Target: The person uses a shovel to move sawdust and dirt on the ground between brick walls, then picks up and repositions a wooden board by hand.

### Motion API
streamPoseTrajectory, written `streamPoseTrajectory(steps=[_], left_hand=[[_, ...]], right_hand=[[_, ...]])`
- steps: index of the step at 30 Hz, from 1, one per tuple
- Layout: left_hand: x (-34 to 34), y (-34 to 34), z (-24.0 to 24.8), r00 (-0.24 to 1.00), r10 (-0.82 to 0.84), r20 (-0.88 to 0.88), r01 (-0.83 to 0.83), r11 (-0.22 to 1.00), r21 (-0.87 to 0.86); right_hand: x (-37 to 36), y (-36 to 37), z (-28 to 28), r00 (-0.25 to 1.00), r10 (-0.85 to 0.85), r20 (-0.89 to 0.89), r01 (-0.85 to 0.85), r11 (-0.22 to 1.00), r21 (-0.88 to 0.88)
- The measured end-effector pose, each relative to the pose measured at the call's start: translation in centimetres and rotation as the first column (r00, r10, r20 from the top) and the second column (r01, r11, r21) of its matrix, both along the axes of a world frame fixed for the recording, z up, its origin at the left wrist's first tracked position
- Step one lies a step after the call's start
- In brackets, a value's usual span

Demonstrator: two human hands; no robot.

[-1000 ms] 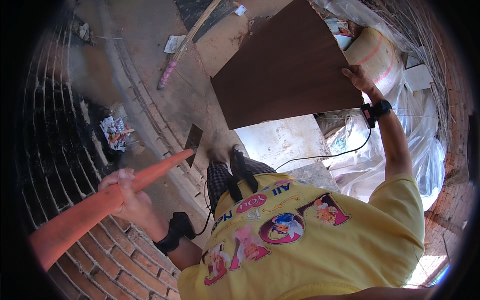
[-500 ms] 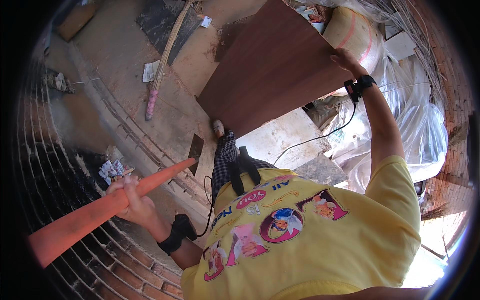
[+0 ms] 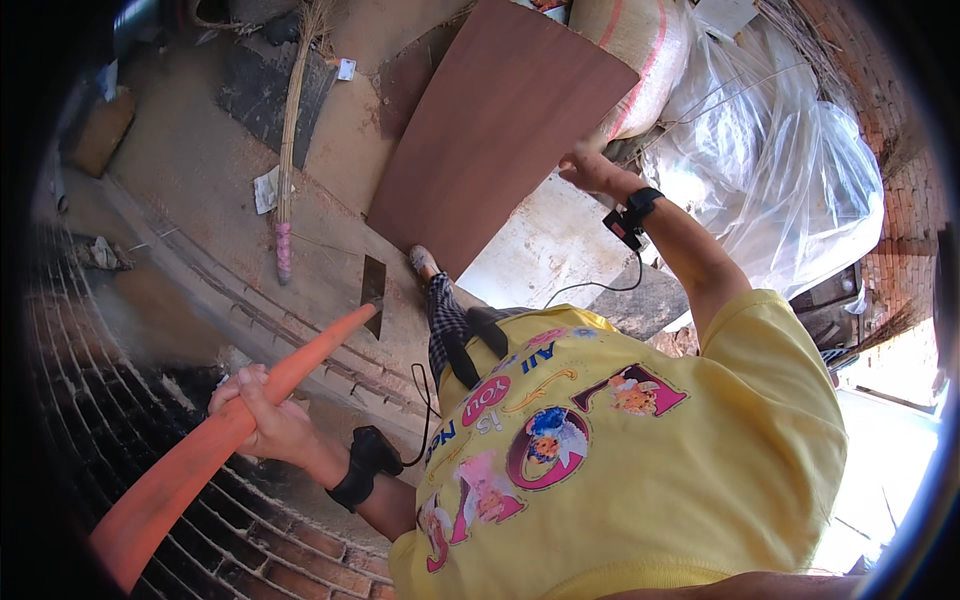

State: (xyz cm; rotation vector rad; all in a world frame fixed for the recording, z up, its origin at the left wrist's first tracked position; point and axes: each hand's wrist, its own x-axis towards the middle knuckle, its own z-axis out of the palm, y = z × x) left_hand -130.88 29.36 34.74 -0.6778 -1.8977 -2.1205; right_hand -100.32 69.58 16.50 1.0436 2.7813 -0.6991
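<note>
My left hand [image 3: 258, 412] is wrapped round the long orange handle of a hoe [image 3: 312, 352]. The hoe's flat dark blade [image 3: 372, 297] rests at the ground, beyond the handle's far end. To the right, my right hand [image 3: 595, 172] is at the near right edge of a large brown board [image 3: 500, 130]. Its fingertips are smeared by motion, so I cannot tell if they grip the board or only touch it. The board slants up beside a woven sack [image 3: 640, 90]. One shoe [image 3: 422, 260] stands close to the board's lower corner.
A broom [image 3: 292, 140] with a pink-wrapped handle lies on the ground ahead. Clear plastic sheeting [image 3: 780, 160] is heaped at the right, beside a pale panel [image 3: 540, 245]. Brick walls [image 3: 230, 530] curve along the left. A cable runs to each wrist.
My right hand has moved left and nearer, from the board's upper corner down along its edge. The board's corner has shifted and its tilt looks different. The left hand keeps its hold.
</note>
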Motion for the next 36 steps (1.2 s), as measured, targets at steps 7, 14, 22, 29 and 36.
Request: streamPoseTrajectory(steps=[7, 14, 22, 29, 36], left_hand=[[0.4, 1.0, -0.3, 0.999, -0.041, 0.011, 0.041, 0.999, -0.015], [-1.2, 4.9, -1.0, 0.986, -0.161, 0.040, 0.165, 0.981, -0.105], [-1.9, 11.4, -3.8, 0.856, -0.503, 0.119, 0.515, 0.807, -0.288], [1.4, 17.0, -5.2, 0.593, -0.790, 0.156, 0.791, 0.536, -0.294], [10.8, 20.0, -2.9, 0.381, -0.905, 0.190, 0.884, 0.297, -0.360]], right_hand=[[10.7, -8.1, -3.0, 0.970, -0.102, 0.222, 0.123, 0.989, -0.086], [21.8, -18.5, -4.1, 0.777, -0.447, 0.444, 0.607, 0.719, -0.338], [22.8, -34.9, 1.2, 0.355, -0.679, 0.643, 0.933, 0.211, -0.292], [21.8, -50.8, -1.3, 0.126, -0.771, 0.625, 0.972, -0.030, -0.233], [20.5, -60.8, -1.4, -0.339, -0.775, 0.533, 0.677, -0.595, -0.433]])
